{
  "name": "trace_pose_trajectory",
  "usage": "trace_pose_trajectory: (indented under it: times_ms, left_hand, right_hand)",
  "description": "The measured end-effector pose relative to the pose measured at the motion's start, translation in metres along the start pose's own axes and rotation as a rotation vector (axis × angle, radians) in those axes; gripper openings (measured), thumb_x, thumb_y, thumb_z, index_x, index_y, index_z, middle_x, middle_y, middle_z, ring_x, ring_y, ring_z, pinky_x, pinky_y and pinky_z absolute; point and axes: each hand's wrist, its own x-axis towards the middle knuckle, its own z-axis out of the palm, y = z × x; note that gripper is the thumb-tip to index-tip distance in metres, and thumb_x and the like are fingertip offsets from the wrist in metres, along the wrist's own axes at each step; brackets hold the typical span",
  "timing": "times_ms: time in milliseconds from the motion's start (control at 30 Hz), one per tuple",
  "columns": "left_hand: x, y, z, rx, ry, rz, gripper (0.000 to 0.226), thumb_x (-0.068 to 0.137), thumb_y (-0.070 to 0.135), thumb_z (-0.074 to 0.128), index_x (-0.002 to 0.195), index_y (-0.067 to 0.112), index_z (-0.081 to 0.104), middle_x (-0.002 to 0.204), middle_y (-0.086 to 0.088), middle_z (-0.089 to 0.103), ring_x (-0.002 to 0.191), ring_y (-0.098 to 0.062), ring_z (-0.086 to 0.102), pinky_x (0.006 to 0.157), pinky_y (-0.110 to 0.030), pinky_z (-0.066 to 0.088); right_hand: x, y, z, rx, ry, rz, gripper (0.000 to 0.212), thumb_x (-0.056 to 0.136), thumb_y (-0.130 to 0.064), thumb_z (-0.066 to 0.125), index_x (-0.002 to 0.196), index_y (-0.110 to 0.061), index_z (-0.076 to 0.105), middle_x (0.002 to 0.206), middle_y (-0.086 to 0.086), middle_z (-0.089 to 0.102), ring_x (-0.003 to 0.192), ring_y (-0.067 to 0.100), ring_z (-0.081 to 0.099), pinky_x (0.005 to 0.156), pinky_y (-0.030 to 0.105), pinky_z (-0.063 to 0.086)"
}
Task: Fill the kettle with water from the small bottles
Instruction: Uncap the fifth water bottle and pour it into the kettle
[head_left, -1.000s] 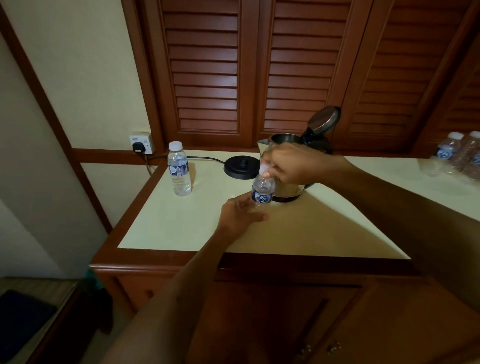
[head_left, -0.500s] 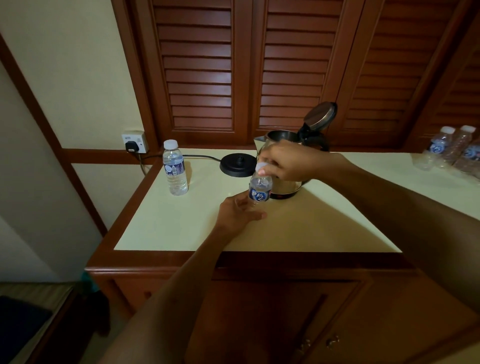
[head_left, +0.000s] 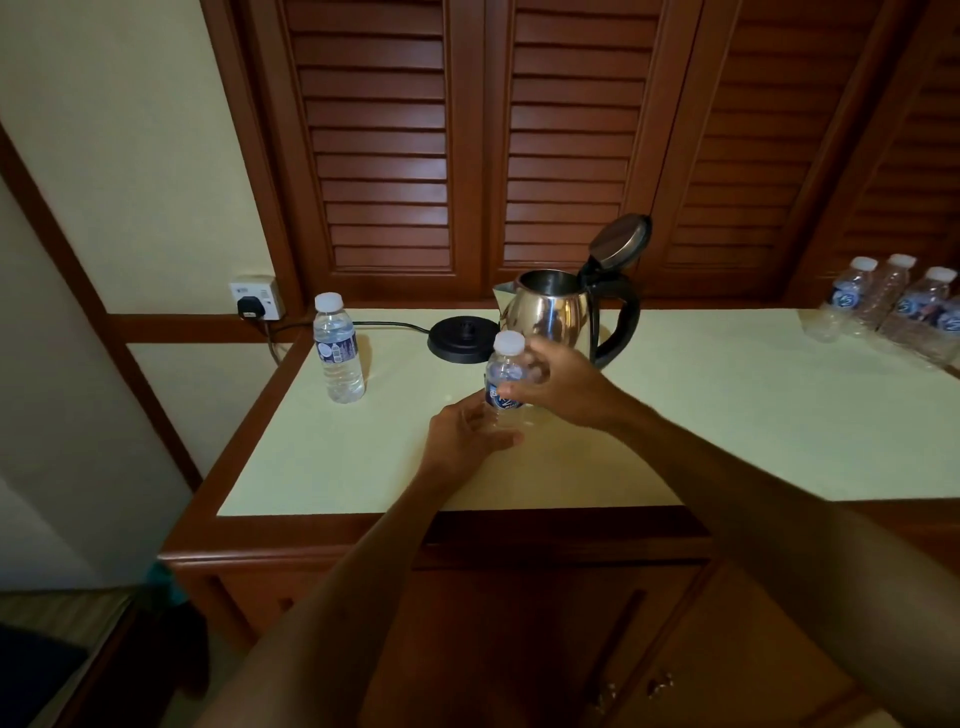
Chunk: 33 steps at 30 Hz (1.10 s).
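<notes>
A small clear water bottle (head_left: 503, 370) with a white cap and blue label stands on the counter in front of the kettle. My left hand (head_left: 465, 436) holds its base from the near left. My right hand (head_left: 563, 387) wraps its fingers round the bottle's middle from the right. The steel kettle (head_left: 550, 317) stands just behind, off its base, with its lid (head_left: 621, 240) tipped open and its black handle to the right. Another capped bottle (head_left: 337, 347) stands at the counter's left.
The black kettle base (head_left: 460, 340) sits left of the kettle, its cord running to a wall socket (head_left: 255, 301). Several small bottles (head_left: 893, 306) cluster at the far right. The cream counter (head_left: 727, 415) ends in a wooden edge near me; louvred doors stand behind.
My right hand has come down off the bottle's cap and now grips the bottle's body, leaving the white cap exposed. The kettle is now uncovered in view.
</notes>
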Motion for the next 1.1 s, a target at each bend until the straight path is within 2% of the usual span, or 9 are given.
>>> trace_pose_trajectory:
  times_ms: [133,267,367,467,533,667,800,967,1100]
  left_hand:
    - [0.0,0.005,0.003,0.133,-0.037,-0.011,0.057,0.075,0.028,0.086,0.127,0.023,0.064,0.116,-0.001,0.07,0.107,-0.017,0.065,0.09,-0.024,0.05]
    - [-0.002,0.01,0.014,0.384,-0.052,0.045,0.085,0.081,0.036,0.08,0.152,0.023,0.036,0.139,-0.003,0.056,0.119,-0.018,0.057,0.096,-0.025,0.041]
    - [0.002,0.016,0.031,0.521,-0.062,0.154,0.071,0.087,0.033,0.074,0.149,0.025,0.041,0.141,-0.003,0.057,0.124,-0.021,0.056,0.103,-0.031,0.042]
    - [0.017,0.027,0.063,0.567,-0.11,0.26,0.059,0.088,0.028,0.072,0.143,0.027,0.05,0.14,-0.002,0.058,0.125,-0.021,0.056,0.105,-0.035,0.046]
    - [0.03,0.038,0.094,0.57,-0.161,0.277,0.056,0.091,0.028,0.068,0.144,0.024,0.049,0.142,-0.003,0.056,0.128,-0.021,0.053,0.108,-0.038,0.044]
    - [0.062,0.059,0.172,0.618,-0.236,0.32,0.054,0.092,0.029,0.066,0.143,0.022,0.05,0.135,-0.003,0.061,0.122,-0.019,0.057,0.106,-0.033,0.043]
    - [0.096,0.072,0.245,0.649,-0.276,0.325,0.05,0.091,0.03,0.064,0.14,0.024,0.053,0.136,0.0,0.06,0.119,-0.019,0.059,0.104,-0.032,0.045]
    - [0.154,0.081,0.329,0.746,-0.283,0.322,0.047,0.09,0.037,0.062,0.136,0.027,0.055,0.135,0.003,0.061,0.124,-0.019,0.055,0.105,-0.032,0.044]
    - [0.192,0.085,0.368,0.875,-0.241,0.288,0.049,0.092,0.047,0.058,0.137,0.028,0.054,0.137,0.005,0.059,0.128,-0.018,0.052,0.106,-0.038,0.043]
  right_hand:
    - [-0.003,0.012,0.003,0.151,0.061,0.06,0.044,0.08,-0.027,0.078,0.116,-0.01,0.059,0.104,0.002,0.069,0.093,0.012,0.068,0.076,0.02,0.055]
    - [-0.015,0.027,-0.022,0.068,0.173,0.068,0.03,0.079,-0.024,0.077,0.103,-0.01,0.063,0.092,0.002,0.07,0.081,0.011,0.068,0.07,0.025,0.056]
    - [-0.031,0.051,-0.056,0.015,0.245,0.161,0.024,0.079,-0.022,0.075,0.098,-0.017,0.061,0.084,-0.007,0.065,0.073,0.004,0.062,0.06,0.014,0.044]
    - [-0.049,0.083,-0.098,-0.023,0.341,0.274,0.021,0.079,-0.025,0.073,0.095,-0.02,0.06,0.081,-0.01,0.061,0.07,0.003,0.057,0.054,0.015,0.04]
    - [-0.063,0.106,-0.125,-0.023,0.409,0.321,0.023,0.082,-0.027,0.07,0.101,-0.018,0.06,0.087,-0.005,0.063,0.074,0.007,0.059,0.056,0.015,0.041]
    - [-0.089,0.157,-0.183,-0.02,0.513,0.374,0.03,0.087,-0.026,0.067,0.112,-0.012,0.059,0.099,0.0,0.063,0.089,0.019,0.061,0.061,0.011,0.04]
    - [-0.104,0.212,-0.24,-0.085,0.63,0.405,0.036,0.082,-0.025,0.073,0.109,-0.007,0.059,0.1,0.006,0.066,0.085,0.019,0.059,0.07,0.023,0.042]
    - [-0.106,0.281,-0.306,-0.069,0.706,0.43,0.046,0.075,-0.021,0.079,0.112,-0.008,0.055,0.094,0.001,0.062,0.085,0.022,0.062,0.073,0.032,0.049]
    - [-0.093,0.332,-0.339,-0.033,0.707,0.47,0.059,0.073,-0.021,0.08,0.122,-0.011,0.049,0.105,0.004,0.066,0.094,0.023,0.064,0.079,0.037,0.055]
